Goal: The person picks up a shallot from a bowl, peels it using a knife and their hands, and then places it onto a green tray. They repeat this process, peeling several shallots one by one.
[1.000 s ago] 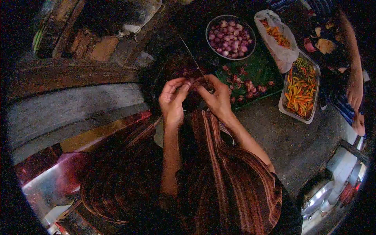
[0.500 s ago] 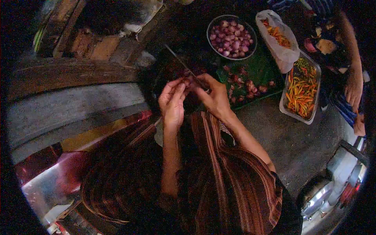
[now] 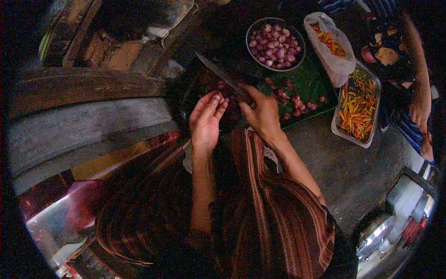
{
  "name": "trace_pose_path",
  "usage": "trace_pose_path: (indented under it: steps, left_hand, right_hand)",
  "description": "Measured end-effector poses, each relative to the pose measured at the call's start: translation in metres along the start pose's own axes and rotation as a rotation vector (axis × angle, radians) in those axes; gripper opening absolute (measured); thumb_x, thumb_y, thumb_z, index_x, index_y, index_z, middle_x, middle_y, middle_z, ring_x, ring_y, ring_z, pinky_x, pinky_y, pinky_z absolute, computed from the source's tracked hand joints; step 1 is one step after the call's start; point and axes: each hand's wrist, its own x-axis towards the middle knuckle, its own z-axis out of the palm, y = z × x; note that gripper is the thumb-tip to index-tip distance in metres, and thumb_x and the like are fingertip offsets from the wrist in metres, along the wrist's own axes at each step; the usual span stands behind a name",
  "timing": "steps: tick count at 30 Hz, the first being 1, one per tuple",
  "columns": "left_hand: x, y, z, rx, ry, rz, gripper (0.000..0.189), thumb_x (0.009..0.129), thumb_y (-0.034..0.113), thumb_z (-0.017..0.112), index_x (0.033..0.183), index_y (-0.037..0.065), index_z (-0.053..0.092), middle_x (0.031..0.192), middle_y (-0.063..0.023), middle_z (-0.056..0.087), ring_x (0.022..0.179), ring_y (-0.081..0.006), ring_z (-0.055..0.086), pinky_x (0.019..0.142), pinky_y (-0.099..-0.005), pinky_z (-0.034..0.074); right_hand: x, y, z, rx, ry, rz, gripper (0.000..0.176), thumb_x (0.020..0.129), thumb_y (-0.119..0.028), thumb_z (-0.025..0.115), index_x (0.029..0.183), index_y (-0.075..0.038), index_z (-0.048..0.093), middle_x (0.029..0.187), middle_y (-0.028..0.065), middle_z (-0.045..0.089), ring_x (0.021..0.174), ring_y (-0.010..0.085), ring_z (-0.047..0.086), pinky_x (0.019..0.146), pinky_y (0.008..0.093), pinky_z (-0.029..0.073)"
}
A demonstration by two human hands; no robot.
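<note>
The two hands have been pulled a little apart since half a second ago, and the knife has been tipped further over to the left.

The knife handle is hidden inside the right hand, whose fingers are wrapped tight around it. The left hand is held with its fingers close together and bent at the tips. Something small and reddish is seen at those tips. It is dark there, so it cannot be told if a little onion is pinched or only touched. The picture edges are black, and much of the lower middle is covered by a striped cloth.

The knife is long, thin and grey, with a sharp tip. Its blade sticks out up and to the left of the right fingers and passes above the left fingertips, apart from them.

Beyond the fingers, a bowl full of purple onions is set. Red peels are scattered on a green leaf just right of the right fingers. Further right, a tray of orange and green chillies and a bag are seen. Another person's hand is seen at the right edge, well apart.
</note>
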Motion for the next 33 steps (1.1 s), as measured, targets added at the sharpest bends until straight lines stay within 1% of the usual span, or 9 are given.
trace_pose_path:
  steps: [2, 5, 8, 10, 14, 16, 28, 30, 33]
  left_hand:
    - [-0.001, -0.001, -0.001, -0.011, 0.015, -0.002, 0.021, 0.087, 0.004, 0.053, 0.106, -0.002, 0.055, 0.102, -0.0103, 0.06, 0.097, -0.0193, 0.057, 0.091, -0.0354, 0.046]
    - [0.0, -0.002, -0.005, -0.008, 0.042, -0.006, 0.02, 0.087, 0.005, 0.053, 0.105, -0.001, 0.057, 0.105, -0.0105, 0.06, 0.097, -0.0183, 0.057, 0.09, -0.0345, 0.046]
    - [0.0, -0.006, -0.012, 0.005, 0.025, 0.023, 0.02, 0.086, 0.005, 0.054, 0.105, 0.0, 0.058, 0.106, -0.0105, 0.06, 0.098, -0.0178, 0.057, 0.088, -0.0336, 0.046]
    - [0.0, -0.004, -0.01, 0.004, 0.0, 0.054, 0.019, 0.086, 0.006, 0.054, 0.104, 0.0, 0.059, 0.107, -0.0104, 0.06, 0.098, -0.0178, 0.058, 0.087, -0.0331, 0.046]
    - [-0.001, -0.002, -0.008, -0.011, 0.017, 0.063, 0.019, 0.085, 0.005, 0.055, 0.103, 0.0, 0.06, 0.105, -0.0095, 0.061, 0.099, -0.019, 0.058, 0.086, -0.0327, 0.046]
    - [0.0, -0.004, -0.011, -0.015, 0.01, 0.071, 0.019, 0.085, 0.005, 0.055, 0.103, 0.0, 0.06, 0.105, -0.0094, 0.061, 0.099, -0.0193, 0.058, 0.086, -0.0326, 0.046]
    - [-0.004, -0.005, -0.007, 0.087, 0.082, 0.082, 0.021, 0.085, 0.001, 0.051, 0.105, -0.003, 0.058, 0.105, -0.0105, 0.06, 0.1, -0.0194, 0.055, 0.092, -0.0321, 0.04]
    - [-0.004, -0.007, -0.006, 0.072, 0.094, 0.108, 0.02, 0.084, 0.003, 0.057, 0.103, -0.001, 0.057, 0.102, -0.0078, 0.061, 0.091, -0.0166, 0.057, 0.081, -0.0302, 0.046]
    - [-0.003, -0.011, -0.006, 0.077, 0.091, 0.108, 0.02, 0.083, 0.002, 0.057, 0.103, -0.002, 0.057, 0.1, -0.0072, 0.061, 0.089, -0.0154, 0.057, 0.079, -0.0289, 0.046]
  right_hand:
    - [-0.001, -0.004, 0.002, 0.034, 0.047, -0.056, 0.035, 0.08, -0.025, 0.061, 0.109, -0.007, 0.056, 0.08, 0.0191, 0.064, 0.071, 0.0383, 0.061, 0.064, 0.0441, 0.048]
    - [-0.005, -0.021, -0.007, 0.102, -0.093, 0.098, 0.038, 0.085, -0.031, 0.054, 0.116, -0.01, 0.054, 0.088, 0.0185, 0.064, 0.077, 0.0376, 0.062, 0.069, 0.0431, 0.049]
    - [-0.009, -0.025, -0.01, 0.316, -0.176, 0.003, 0.041, 0.089, -0.035, 0.048, 0.124, -0.014, 0.05, 0.091, 0.0152, 0.065, 0.077, 0.0377, 0.062, 0.068, 0.0427, 0.049]
    - [-0.01, -0.028, -0.015, 0.205, -0.326, -0.066, 0.04, 0.09, -0.023, 0.049, 0.128, -0.01, 0.047, 0.095, 0.0144, 0.065, 0.073, 0.0205, 0.064, 0.063, 0.0299, 0.046]
    - [-0.01, -0.015, -0.008, 0.219, -0.32, -0.107, 0.04, 0.09, -0.023, 0.049, 0.128, -0.011, 0.047, 0.106, 0.0139, 0.062, 0.078, 0.0207, 0.065, 0.067, 0.0295, 0.046]
    - [-0.01, -0.017, -0.011, 0.214, -0.41, -0.007, 0.04, 0.09, -0.023, 0.049, 0.128, -0.011, 0.047, 0.113, 0.013, 0.059, 0.087, 0.0238, 0.065, 0.071, 0.0296, 0.047]
    - [-0.016, -0.016, 0.003, 0.192, -0.206, -0.152, 0.036, 0.086, -0.017, 0.055, 0.121, -0.008, 0.054, 0.105, 0.0149, 0.062, 0.087, 0.0282, 0.064, 0.073, 0.0291, 0.049]
    - [-0.016, -0.017, 0.004, 0.168, -0.18, -0.159, 0.036, 0.086, -0.016, 0.056, 0.12, -0.008, 0.055, 0.105, 0.0153, 0.062, 0.087, 0.0271, 0.065, 0.073, 0.0289, 0.049]
    - [-0.014, -0.01, 0.011, 0.179, -0.107, -0.198, 0.033, 0.086, -0.016, 0.056, 0.117, -0.006, 0.057, 0.096, 0.0138, 0.065, 0.079, 0.0219, 0.065, 0.068, 0.0273, 0.048]
